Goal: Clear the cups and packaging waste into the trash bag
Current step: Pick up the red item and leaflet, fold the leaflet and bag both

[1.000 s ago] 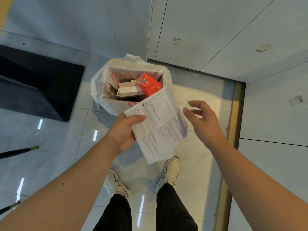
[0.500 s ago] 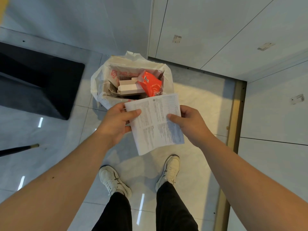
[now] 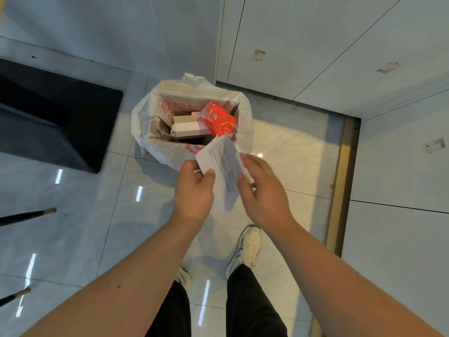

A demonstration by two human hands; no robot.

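Down on the glossy tile floor (image 3: 286, 132) stands the bag (image 3: 143, 122), thin white plastic, crinkled, its mouth gaping wide and its rim sagging in soft folds, red print showing through the near wall. Inside it, a pale oblong box (image 3: 188, 127) lies flat across the middle, square-edged card, with brown cardboard flaps beneath it, and hard against its right end sits a shiny orange wrapper (image 3: 220, 117), crumpled and catching the light. Just over the bag's near right rim comes the sheet (image 3: 222, 154), white paper covered in fine print too small to read, bent into a fold down its length, its top corner reaching above the opening, its lower end blurred. Both hands are on it: the left hand (image 3: 194, 190) pinches the left edge between thumb and curled fingers, the right hand (image 3: 262, 193) closes on the right side, thumb pressed to the printed face. To the left of the bag a dark, matte, blocky shape (image 3: 60, 117) rests on the tiles. Behind the bag rise smooth pale wall panels (image 3: 303, 45). A white shoe (image 3: 247, 249) stands on the floor below the hands.
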